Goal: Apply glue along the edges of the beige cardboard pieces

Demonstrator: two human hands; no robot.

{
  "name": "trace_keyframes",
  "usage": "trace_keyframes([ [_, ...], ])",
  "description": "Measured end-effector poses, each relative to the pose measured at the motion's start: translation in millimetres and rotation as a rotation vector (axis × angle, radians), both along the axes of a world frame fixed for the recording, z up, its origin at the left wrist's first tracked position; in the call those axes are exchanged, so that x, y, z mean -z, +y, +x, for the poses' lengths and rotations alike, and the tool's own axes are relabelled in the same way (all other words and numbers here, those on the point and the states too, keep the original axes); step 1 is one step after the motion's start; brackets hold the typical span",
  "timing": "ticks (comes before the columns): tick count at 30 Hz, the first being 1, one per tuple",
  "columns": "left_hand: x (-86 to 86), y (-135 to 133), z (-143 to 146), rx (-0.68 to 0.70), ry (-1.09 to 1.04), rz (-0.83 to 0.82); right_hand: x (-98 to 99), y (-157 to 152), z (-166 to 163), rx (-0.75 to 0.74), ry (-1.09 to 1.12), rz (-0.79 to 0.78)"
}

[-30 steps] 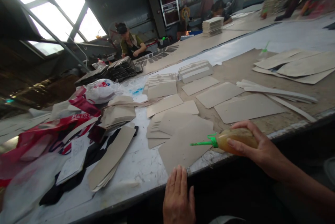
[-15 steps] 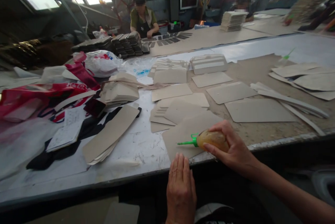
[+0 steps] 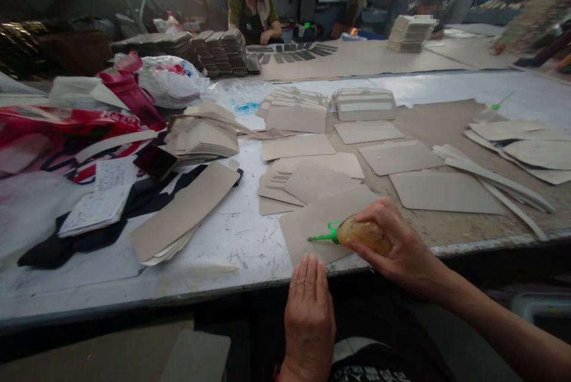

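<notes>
My right hand (image 3: 395,248) is wrapped round a squeeze bottle (image 3: 363,235) of amber glue, tipped on its side with its green nozzle (image 3: 323,236) pointing left. The nozzle lies low over a grey-beige cardboard sheet (image 3: 297,230) at the table's front edge; whether its tip touches the sheet I cannot tell. My left hand (image 3: 310,316) is palm down with its fingers straight and side by side. Its fingertips rest at the sheet's near edge, just below the nozzle. Right behind this sheet lie fanned, overlapping cardboard pieces (image 3: 316,182).
Single card pieces (image 3: 446,191) and curled pale strips (image 3: 495,168) lie to the right. On the left are a long card stack (image 3: 182,215), a notebook (image 3: 96,206) and plastic bags (image 3: 169,81). Another glue bottle (image 3: 491,111) stands at the far right. A co-worker (image 3: 254,10) sits across the table.
The head view has shifted slightly, so the table appears a little higher. Both hands and the glue bottle keep almost the same place over the cardboard sheet.
</notes>
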State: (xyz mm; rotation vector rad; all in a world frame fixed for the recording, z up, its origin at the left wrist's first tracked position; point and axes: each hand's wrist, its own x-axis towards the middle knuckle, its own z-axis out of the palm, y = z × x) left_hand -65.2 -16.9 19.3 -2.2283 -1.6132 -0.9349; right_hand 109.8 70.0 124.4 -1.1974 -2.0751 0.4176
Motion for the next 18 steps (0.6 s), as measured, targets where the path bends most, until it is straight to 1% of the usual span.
trace_keyframes([
  [3, 0.6, -0.1, -1.1, 0.006, -0.008, -0.003, -3.7, 2.3, -1.8, 0.017, -0.022, 0.042],
  [8, 1.6, -0.7, -2.1, 0.016, -0.021, -0.008, -1.5, 4.4, -13.9, 0.006, -0.01, 0.087],
  [14, -0.3, 0.1, -1.4, 0.002, 0.012, 0.017, -3.4, 1.2, -17.1, -0.084, -0.01, 0.031],
  [18, -2.9, 1.7, -0.3, 0.0, 0.02, 0.036, -9.9, -0.6, -9.7, -0.073, -0.051, 0.012],
])
